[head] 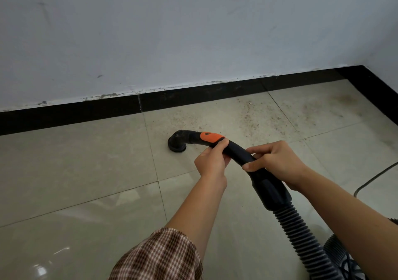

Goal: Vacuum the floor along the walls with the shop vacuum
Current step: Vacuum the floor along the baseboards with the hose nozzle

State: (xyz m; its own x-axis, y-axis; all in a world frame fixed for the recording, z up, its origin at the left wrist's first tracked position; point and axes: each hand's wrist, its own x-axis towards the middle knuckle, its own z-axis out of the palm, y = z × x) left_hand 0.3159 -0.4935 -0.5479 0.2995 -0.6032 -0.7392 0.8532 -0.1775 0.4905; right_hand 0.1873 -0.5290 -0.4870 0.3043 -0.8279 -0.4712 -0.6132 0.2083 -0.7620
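Observation:
A black vacuum hose handle (235,150) with an orange patch (210,137) curves down to a round brush nozzle (177,145), which rests on the beige tiled floor (86,172) a short way from the wall. My left hand (212,161) grips the handle just behind the orange patch. My right hand (274,161) grips it further back, above the thick black cuff (271,190). The ribbed hose (301,236) runs off to the lower right.
A white scuffed wall (172,32) with a black skirting strip (86,112) runs across, meeting a second wall at the corner (364,66) on the right. Brown dust and grit (258,116) lie on the tiles near the corner. A thin cable (374,178) crosses the floor at right.

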